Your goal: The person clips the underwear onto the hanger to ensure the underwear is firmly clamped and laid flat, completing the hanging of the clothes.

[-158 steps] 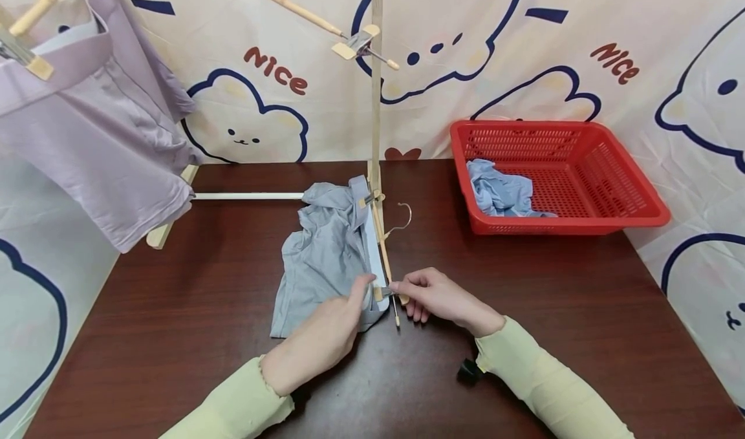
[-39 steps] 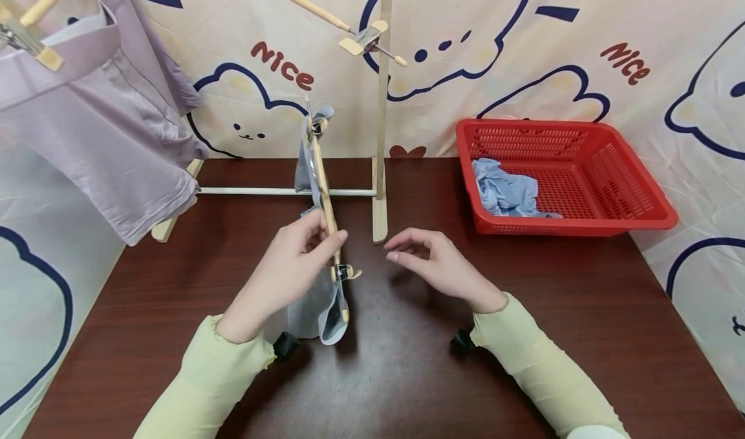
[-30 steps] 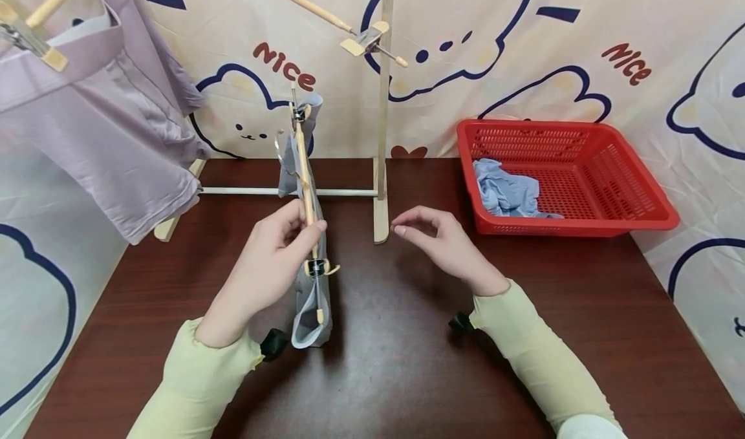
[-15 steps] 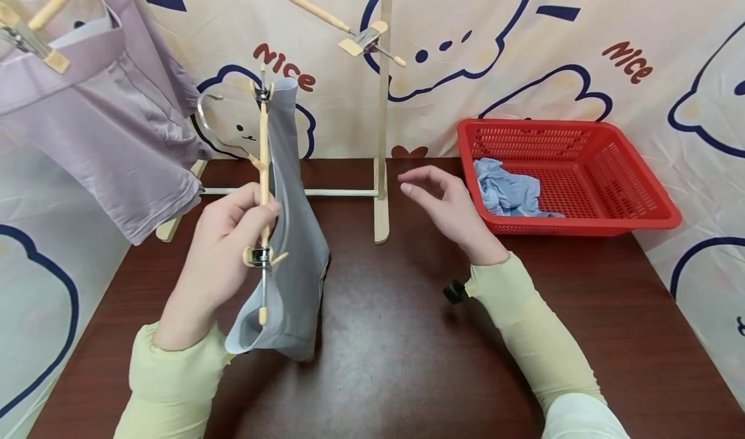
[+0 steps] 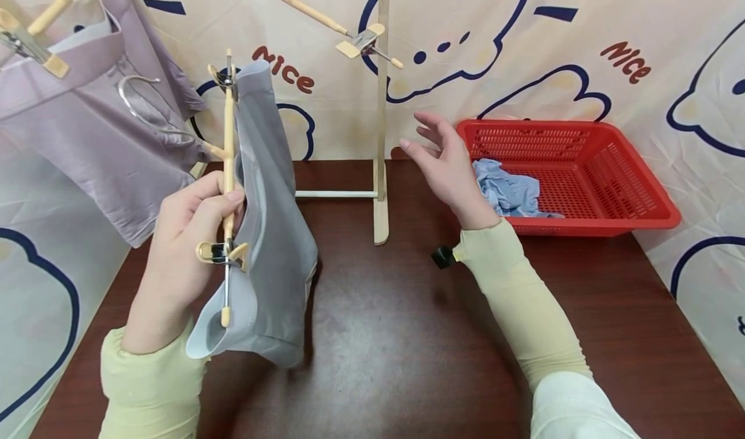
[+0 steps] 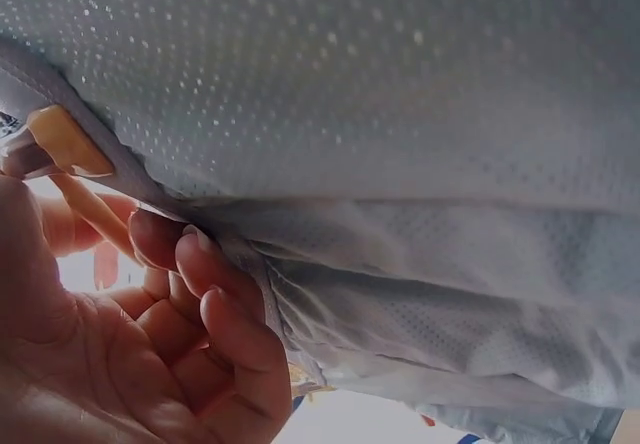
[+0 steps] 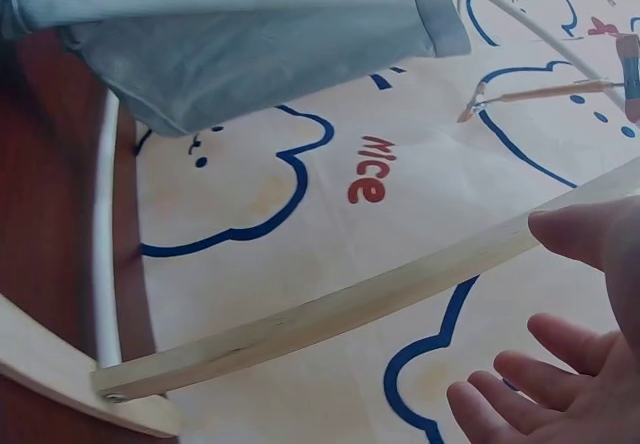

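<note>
My left hand (image 5: 180,251) grips the bar of a wooden clip hanger (image 5: 229,125), held up over the left part of the table. Grey shorts (image 5: 276,245) hang from the hanger's two clips by the waistband, and the metal hook points left. The left wrist view shows my curled fingers (image 6: 235,344) at the waistband, beside one wooden clip (image 6: 70,142); the shorts fill most of that view. My right hand (image 5: 448,171) is raised with nothing in it, fingers loosely bent, between the rack's wooden post (image 5: 381,135) and the red basket.
The red basket (image 5: 588,222) at the back right holds a crumpled light blue garment (image 5: 509,190). Lilac shorts (image 5: 87,128) hang on a hanger at the left. Another wooden hanger (image 5: 308,12) hangs by the post. A white bar (image 5: 337,194) runs low along the rack.
The grey shorts, earlier lying on the table being clipped, are lifted on the hanger in my left hand and have moved left and up. My right hand let go and has risen.
</note>
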The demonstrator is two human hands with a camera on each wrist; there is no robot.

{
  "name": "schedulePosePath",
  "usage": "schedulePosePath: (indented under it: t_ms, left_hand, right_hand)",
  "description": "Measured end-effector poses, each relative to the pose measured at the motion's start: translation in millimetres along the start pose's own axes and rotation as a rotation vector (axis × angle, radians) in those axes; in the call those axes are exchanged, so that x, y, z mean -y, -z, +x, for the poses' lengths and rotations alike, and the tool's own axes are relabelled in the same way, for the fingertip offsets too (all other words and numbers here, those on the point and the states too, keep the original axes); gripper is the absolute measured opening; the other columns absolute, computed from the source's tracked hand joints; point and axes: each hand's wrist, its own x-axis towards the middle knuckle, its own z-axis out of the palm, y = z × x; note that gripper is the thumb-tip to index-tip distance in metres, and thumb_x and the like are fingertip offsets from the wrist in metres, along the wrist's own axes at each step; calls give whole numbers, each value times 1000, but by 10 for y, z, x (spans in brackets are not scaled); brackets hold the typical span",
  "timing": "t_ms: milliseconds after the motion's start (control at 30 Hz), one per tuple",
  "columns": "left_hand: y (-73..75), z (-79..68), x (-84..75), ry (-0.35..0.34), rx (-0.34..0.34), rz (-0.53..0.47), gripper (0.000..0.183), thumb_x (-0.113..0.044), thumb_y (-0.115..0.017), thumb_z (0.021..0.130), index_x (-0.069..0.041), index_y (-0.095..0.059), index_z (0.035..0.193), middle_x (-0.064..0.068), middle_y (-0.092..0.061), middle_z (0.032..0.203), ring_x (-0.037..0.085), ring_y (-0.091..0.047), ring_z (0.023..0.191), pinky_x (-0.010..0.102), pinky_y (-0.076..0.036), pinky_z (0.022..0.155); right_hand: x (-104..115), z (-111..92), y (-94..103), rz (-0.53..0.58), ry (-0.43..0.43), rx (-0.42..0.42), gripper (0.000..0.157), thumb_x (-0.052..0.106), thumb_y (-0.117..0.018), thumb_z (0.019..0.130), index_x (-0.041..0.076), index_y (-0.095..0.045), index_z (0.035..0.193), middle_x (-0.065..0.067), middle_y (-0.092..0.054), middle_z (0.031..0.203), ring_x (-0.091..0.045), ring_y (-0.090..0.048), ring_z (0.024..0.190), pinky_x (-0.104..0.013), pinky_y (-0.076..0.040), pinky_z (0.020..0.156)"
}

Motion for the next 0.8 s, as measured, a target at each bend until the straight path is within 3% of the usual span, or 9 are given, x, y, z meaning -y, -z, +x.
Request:
schedulePosePath:
  t_ms: [167, 367, 567, 800]
  left_hand:
    - [43, 19, -40, 6, -31, -40, 30, -5, -51, 102, 4, -55, 73, 4, -39, 54, 15, -33, 44, 30, -24, 40]
    - [105, 71, -46, -6, -77, -157, 27, -3, -52, 99, 8, -60, 76, 5, -41, 54, 14, -30, 41, 29, -19, 37]
    - [182, 189, -59, -15, -150, -43, 30, -6, -53, 100, 7, -60, 73, 5, -41, 51, 13, -31, 38, 28, -20, 36]
    - [295, 370, -51, -26, -152, 78, 34, -7, -52, 100, 2, -56, 67, 1, -41, 50, 11, -35, 39, 25, -23, 37]
  right_hand:
    - [121, 115, -25, 9, -2, 12, 61, 25, -72, 97, 11, -46, 150, -3, -46, 153, -17, -47, 137, -30, -42, 107]
    - [174, 244, -101, 7, 30, 19, 62, 24, -72, 97, 10, -44, 151, -4, -47, 152, -17, -50, 134, -29, -42, 106]
    - [130, 396, -204, -85, 54, -84, 58, 24, -74, 96, 11, -51, 147, -5, -57, 143, -18, -66, 115, -28, -51, 95]
    - [142, 501, -287, -150, 69, -109, 46, 25, -70, 99, 8, -58, 140, -3, -67, 131, -16, -69, 104, -25, -52, 90]
